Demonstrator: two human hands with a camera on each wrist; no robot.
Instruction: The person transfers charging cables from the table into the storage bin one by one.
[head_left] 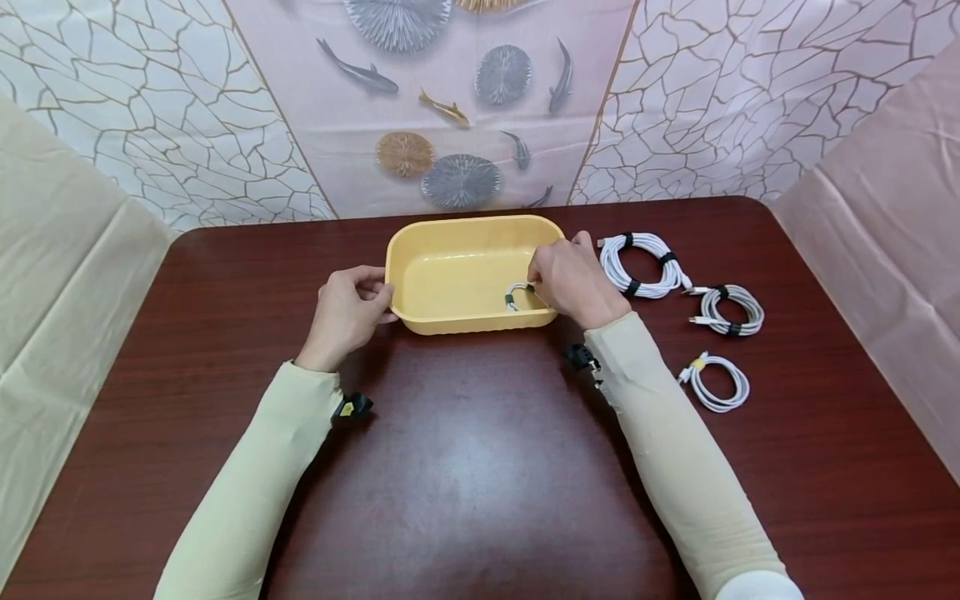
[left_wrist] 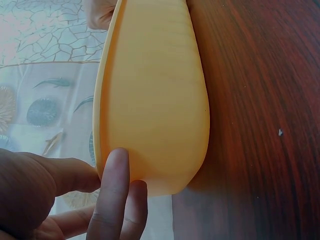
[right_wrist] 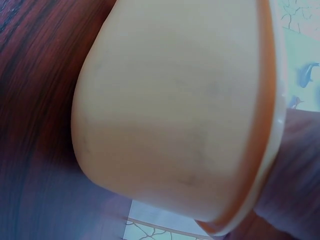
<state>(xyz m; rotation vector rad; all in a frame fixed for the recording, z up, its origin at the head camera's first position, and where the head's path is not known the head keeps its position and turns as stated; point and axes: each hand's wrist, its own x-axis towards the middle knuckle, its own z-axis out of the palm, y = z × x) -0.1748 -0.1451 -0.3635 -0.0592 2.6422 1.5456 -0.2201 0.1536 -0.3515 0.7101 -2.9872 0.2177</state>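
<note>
A yellow plastic basin [head_left: 468, 324] stands near the table's far edge. At its left end my left hand [head_left: 347, 313] grips the rim between thumb and fingers; in the left wrist view its fingertips [left_wrist: 118, 162] lie against the outer wall. My right hand [head_left: 573, 279] reaches over the right end, fingers curled down inside on a small coiled white cable [head_left: 512, 297] with dark green ties. Part of that coil is hidden behind the fingers. The right wrist view is mostly filled by the basin's outer wall [right_wrist: 170, 110], with the hand [right_wrist: 295, 170] beyond the rim.
Right of the basin lie a large white cable coil [head_left: 651, 290] with black straps, a greyish coil [head_left: 753, 312] with black ties, and a white coil [head_left: 738, 392] with a yellow tie. A patterned cloth [head_left: 465, 108] hangs behind the dark red-brown table [head_left: 450, 467].
</note>
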